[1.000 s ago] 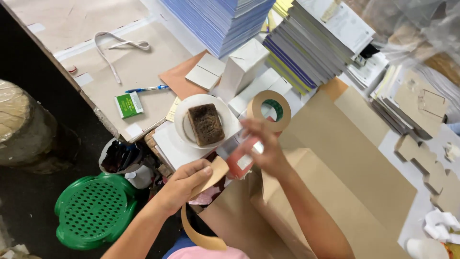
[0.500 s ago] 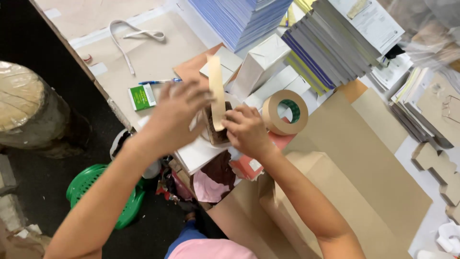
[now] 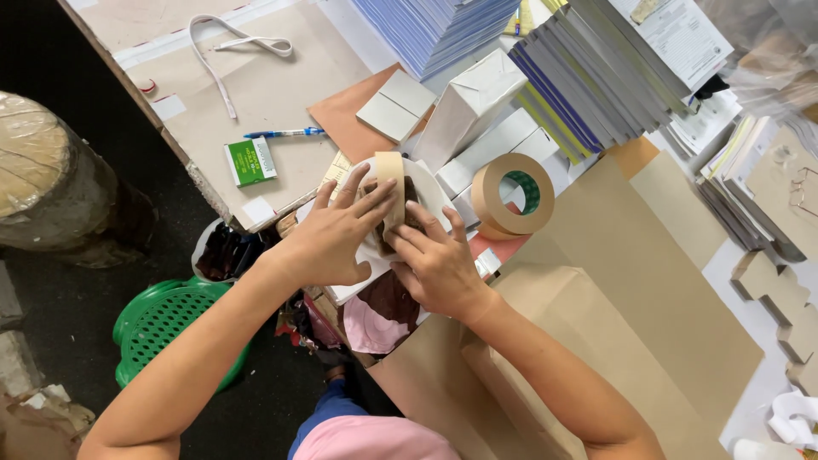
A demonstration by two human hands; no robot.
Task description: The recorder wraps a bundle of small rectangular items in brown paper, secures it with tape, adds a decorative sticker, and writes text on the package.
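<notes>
A round white container (image 3: 430, 194) holding something dark brown sits at the table's near edge. A strip of tan tape (image 3: 391, 183) runs across its top. My left hand (image 3: 336, 234) lies flat on the container's left side, fingers spread, pressing the strip down. My right hand (image 3: 439, 264) rests against the container's near right side, fingertips on the strip's lower end. A roll of tan tape (image 3: 513, 194) with a green core lies just right of the container.
Tall stacks of blue and grey booklets (image 3: 588, 68) stand behind. White boxes (image 3: 469, 106), a green packet (image 3: 250, 161) and a blue pen (image 3: 285, 133) lie on the table. Brown paper sheets (image 3: 648, 281) cover the right. A green basket (image 3: 166, 319) sits on the floor.
My left hand brought the tape strip up from below and laid it over the container. My right hand left the roll, which now lies on the table, and moved to the container.
</notes>
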